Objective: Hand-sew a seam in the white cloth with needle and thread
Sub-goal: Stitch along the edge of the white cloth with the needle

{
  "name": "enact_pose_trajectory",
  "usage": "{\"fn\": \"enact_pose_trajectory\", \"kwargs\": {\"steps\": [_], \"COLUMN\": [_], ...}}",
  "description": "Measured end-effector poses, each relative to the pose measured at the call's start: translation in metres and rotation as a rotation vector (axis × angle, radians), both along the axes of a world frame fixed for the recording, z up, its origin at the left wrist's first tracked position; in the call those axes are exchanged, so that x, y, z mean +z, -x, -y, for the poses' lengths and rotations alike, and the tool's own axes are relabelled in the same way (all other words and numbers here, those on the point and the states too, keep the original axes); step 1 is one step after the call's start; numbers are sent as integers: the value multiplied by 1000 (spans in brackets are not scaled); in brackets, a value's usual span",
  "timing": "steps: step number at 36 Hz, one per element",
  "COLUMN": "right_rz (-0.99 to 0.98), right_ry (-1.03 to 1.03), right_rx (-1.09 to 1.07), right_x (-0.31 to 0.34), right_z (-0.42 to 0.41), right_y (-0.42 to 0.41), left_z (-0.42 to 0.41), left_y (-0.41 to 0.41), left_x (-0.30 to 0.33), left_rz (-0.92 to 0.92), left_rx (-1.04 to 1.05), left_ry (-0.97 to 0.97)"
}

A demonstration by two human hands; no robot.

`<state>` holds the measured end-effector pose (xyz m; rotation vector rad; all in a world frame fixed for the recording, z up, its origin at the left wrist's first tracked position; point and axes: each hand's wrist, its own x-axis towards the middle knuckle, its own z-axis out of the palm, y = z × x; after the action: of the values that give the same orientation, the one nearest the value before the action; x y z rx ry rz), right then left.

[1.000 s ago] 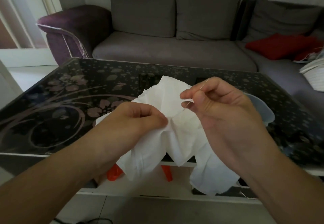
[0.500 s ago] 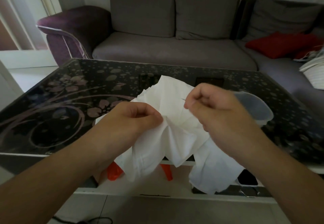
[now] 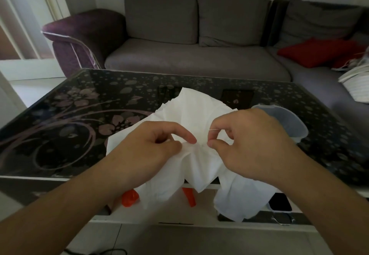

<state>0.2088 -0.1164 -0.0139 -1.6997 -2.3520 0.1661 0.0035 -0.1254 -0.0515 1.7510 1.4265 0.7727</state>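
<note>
White cloth [image 3: 196, 113] crumpled | left hand [image 3: 151, 145] pinches fold | right hand [image 3: 247, 145] pinches needle [image 3: 212, 129]

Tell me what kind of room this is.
Most likely a home living room: a grey sofa with cushions, a red cushion on it, and a floral glass coffee table.

left hand [image 3: 151, 145]: fingers curled, pinching | right hand [image 3: 247, 143]: fingers curled, pinching

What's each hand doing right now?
Left hand: pinching the crumpled white cloth.
Right hand: pinching the thin metal needle at the cloth.
</note>
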Motion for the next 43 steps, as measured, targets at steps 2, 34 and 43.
{"fn": "enact_pose_trajectory", "kwargs": {"steps": [2, 34, 43], "right_rz": [47, -237, -400], "right_ry": [-1, -74, 17], "right_rx": [16, -336, -346], "right_x": [1, -47, -47], "right_z": [0, -60, -61], "right_y": [-1, -22, -21], "left_z": [1, -8, -14], "left_y": [0, 4, 9], "left_x": [-2, -14, -16], "left_rz": [-7, -36, -138], "left_rx": [-8, -66, 18], "left_ry": [5, 84, 0]}}
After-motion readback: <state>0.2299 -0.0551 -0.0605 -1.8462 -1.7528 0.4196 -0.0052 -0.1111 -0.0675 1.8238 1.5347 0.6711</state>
